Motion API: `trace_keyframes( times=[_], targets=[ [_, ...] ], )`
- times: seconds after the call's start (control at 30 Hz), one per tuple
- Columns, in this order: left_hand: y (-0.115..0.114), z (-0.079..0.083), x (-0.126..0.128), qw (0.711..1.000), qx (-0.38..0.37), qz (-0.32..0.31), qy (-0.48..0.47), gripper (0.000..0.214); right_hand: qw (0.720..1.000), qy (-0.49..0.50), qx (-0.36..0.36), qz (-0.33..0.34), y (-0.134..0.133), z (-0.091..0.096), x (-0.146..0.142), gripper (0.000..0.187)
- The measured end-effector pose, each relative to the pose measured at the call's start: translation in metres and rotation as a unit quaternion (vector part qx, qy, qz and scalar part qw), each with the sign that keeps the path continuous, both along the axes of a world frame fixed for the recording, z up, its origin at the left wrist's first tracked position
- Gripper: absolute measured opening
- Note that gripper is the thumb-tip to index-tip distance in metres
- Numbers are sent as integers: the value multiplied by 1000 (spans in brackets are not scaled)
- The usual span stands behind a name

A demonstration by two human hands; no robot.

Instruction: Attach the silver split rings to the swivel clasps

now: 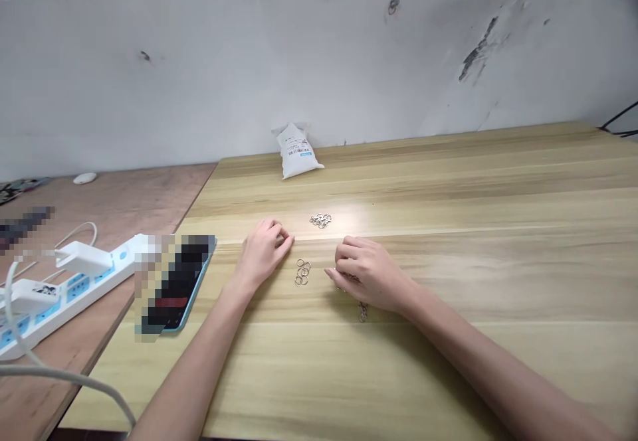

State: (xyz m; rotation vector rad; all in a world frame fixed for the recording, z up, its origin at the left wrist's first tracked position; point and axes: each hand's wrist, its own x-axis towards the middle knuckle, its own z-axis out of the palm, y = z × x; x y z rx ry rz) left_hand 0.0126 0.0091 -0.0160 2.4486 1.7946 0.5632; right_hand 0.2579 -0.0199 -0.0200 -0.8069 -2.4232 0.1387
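Observation:
My left hand (pixel 266 247) rests on the wooden table with its fingers curled in and the thumb close to them. Whether anything is inside them is hidden. Just to its right lies a small group of silver metal rings (pixel 302 272), touching and overlapping. My right hand (pixel 367 269) is bent over another group of rings (pixel 363 312), which shows partly below the palm and between the curled fingers. The rest of that group is covered by the hand. Farther back, between the two hands, sits a tangled heap of similar rings (pixel 320 220).
A white plastic packet (pixel 298 152) with a label stands near the wall. At left, a phone (pixel 182 285), partly pixelated, lies beside a white power strip (pixel 74 291) with plugs and cables. A lower brown surface (pixel 154 195) adjoins the table (pixel 473 228).

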Motion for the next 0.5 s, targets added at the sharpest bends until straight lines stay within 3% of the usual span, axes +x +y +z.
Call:
trace_keyframes(
  times=[0.4, 0.5],
  targets=[
    [-3, 1, -5, 998, -4, 41, 48, 15, 1000, -12, -1, 2, 0, -1, 0, 41],
    [-6, 6, -4, 999, -24, 20, 7, 12, 1000, -7, -6, 2, -1, -1, 0, 40]
  ],
)
